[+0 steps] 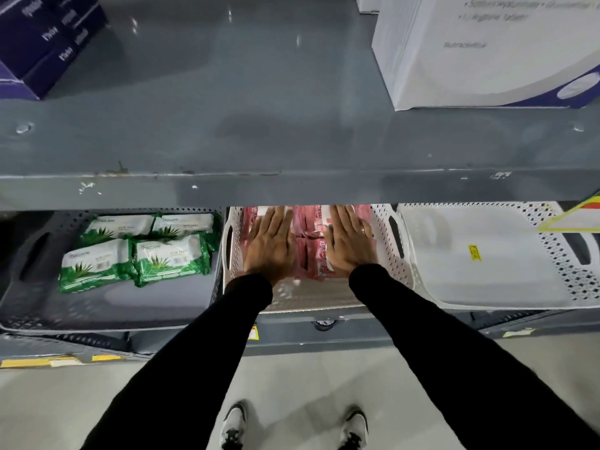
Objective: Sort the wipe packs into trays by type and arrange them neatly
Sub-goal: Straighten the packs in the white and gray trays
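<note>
Several pink wipe packs (308,245) fill the middle cream tray (393,254) on the lower shelf. My left hand (271,245) lies flat, palm down, on the packs at the left. My right hand (350,241) rests flat on the packs at the right, fingers straight and together. Neither hand grips a pack. The far ends of the packs are hidden under the upper shelf's edge. Several green aloe wipe packs (139,250) lie in two rows in the grey tray (35,287) to the left.
A white tray (487,254) with a small yellow sticker stands to the right. The grey upper shelf (292,186) overhangs the trays and carries purple boxes (42,43) at left and a white box (487,50) at right. My shoes show on the floor below.
</note>
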`<control>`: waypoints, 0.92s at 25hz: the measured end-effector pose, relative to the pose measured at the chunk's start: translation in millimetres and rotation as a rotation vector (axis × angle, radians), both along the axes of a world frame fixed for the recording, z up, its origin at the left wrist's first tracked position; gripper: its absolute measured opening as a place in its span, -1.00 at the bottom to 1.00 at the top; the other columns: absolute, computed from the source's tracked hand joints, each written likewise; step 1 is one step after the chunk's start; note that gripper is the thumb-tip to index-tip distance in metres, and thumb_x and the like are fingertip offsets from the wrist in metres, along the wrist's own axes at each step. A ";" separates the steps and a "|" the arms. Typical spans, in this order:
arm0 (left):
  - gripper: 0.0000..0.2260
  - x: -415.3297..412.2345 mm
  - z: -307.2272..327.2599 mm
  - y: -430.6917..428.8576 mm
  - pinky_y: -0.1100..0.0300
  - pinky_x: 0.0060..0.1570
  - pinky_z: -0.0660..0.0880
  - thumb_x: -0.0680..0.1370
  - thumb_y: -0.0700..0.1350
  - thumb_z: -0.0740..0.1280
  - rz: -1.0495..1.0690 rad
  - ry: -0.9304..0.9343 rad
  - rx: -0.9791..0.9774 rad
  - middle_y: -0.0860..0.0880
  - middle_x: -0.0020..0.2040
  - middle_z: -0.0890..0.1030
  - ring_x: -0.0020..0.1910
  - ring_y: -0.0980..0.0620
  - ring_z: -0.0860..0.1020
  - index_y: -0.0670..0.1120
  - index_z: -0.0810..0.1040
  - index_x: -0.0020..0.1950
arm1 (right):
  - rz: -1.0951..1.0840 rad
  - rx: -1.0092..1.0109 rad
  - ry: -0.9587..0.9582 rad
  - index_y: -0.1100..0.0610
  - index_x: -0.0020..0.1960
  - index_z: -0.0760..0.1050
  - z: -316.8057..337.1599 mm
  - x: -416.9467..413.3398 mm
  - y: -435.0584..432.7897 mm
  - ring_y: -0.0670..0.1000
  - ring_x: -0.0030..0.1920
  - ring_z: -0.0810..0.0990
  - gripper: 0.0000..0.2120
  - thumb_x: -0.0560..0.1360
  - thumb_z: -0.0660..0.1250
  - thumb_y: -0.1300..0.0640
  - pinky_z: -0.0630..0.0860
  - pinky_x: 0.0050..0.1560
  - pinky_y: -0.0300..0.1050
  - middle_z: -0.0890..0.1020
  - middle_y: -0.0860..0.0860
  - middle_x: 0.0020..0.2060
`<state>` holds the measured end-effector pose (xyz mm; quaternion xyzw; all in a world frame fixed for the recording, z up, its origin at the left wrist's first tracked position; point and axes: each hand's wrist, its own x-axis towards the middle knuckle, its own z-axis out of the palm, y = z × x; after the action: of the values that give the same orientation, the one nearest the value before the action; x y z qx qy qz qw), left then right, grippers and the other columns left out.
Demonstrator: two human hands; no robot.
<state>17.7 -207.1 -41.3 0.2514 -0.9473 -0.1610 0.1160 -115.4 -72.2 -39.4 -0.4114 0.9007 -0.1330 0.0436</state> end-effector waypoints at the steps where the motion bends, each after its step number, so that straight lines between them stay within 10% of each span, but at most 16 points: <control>1: -0.47 0.2 -1.6 -1.6 -0.13 0.56 0.14 0.65 0.02 -0.03 -0.011 -0.002 0.000 -0.20 0.56 0.34 0.57 -0.19 0.28 -0.15 0.34 0.56 | -0.006 0.008 0.002 0.22 0.55 0.22 0.2 -1.0 -1.4 0.16 0.55 0.26 -0.37 0.60 -0.14 -0.08 0.23 0.49 0.23 0.31 0.14 0.54; 6: -0.42 16.3 31.9 -21.8 -0.06 0.61 0.01 0.64 0.14 -0.05 -0.095 0.068 0.170 -0.09 0.64 0.21 0.62 -0.02 0.15 -0.09 0.23 0.61 | -0.039 -0.074 -0.024 0.10 0.62 -0.05 33.2 37.7 -24.0 -0.02 0.62 -0.07 -0.39 0.65 -0.19 -0.17 -0.10 0.57 0.21 0.01 -0.01 0.62; 12: -0.63 129.1 74.4 -111.2 -0.01 0.34 0.47 0.66 0.07 0.19 -0.069 0.328 0.055 -0.09 0.37 0.57 0.35 -0.09 0.52 -0.08 0.53 0.37 | 0.173 -0.440 0.044 0.10 0.50 0.32 76.3 150.4 -111.6 0.10 0.45 0.39 -0.50 0.61 0.22 -0.02 0.31 0.44 0.05 0.44 0.08 0.44; 23: -0.17 292.9 32.6 -210.6 -0.10 0.43 0.37 0.38 -0.08 0.59 0.072 -0.173 0.006 -0.07 0.54 0.29 0.49 -0.17 0.32 0.14 0.24 0.54 | 0.284 0.158 0.169 -0.06 0.48 0.29 48.0 239.7 -185.3 0.10 0.33 0.40 -0.18 0.31 0.56 -0.10 0.42 0.25 0.08 0.46 -0.01 0.31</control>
<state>310.6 -417.8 -8.7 0.2987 -0.9436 -0.1375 0.0387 124.3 -257.5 8.6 -0.5394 0.8416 -0.0194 0.0182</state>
